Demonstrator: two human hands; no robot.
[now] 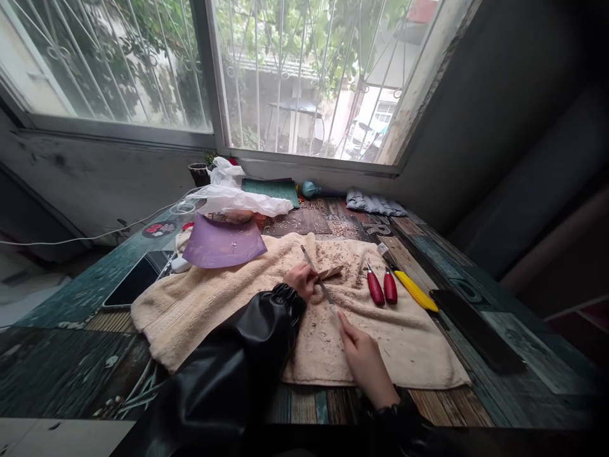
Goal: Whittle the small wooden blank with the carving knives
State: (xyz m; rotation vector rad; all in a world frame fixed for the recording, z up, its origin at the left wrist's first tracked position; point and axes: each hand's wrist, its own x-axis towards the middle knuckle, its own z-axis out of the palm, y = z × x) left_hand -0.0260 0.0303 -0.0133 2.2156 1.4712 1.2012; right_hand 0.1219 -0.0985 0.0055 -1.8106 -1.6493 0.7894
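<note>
My left hand (301, 280) is closed on a small piece of wood (332, 271), whose pointed end sticks out to the right. In my right hand (362, 355) is the handle end of a long, thin metal file (326, 292). The file slants up and to the left, crossing the wood beside my left fingers; whether it touches the wood I cannot tell. Under both hands lies a rumpled beige towel (228, 297), strewn with wood shavings. To the right on the towel rest two red-handled carving tools (375, 289) and a yellow-handled brush (415, 291).
A purple sheet (226, 242) and a white plastic bag (242, 201) lie at the back left. A tablet (137, 279) sits at the left, a dark phone-like slab (476, 330) at the right. A grey padded pouch (375, 203) lies near the barred window.
</note>
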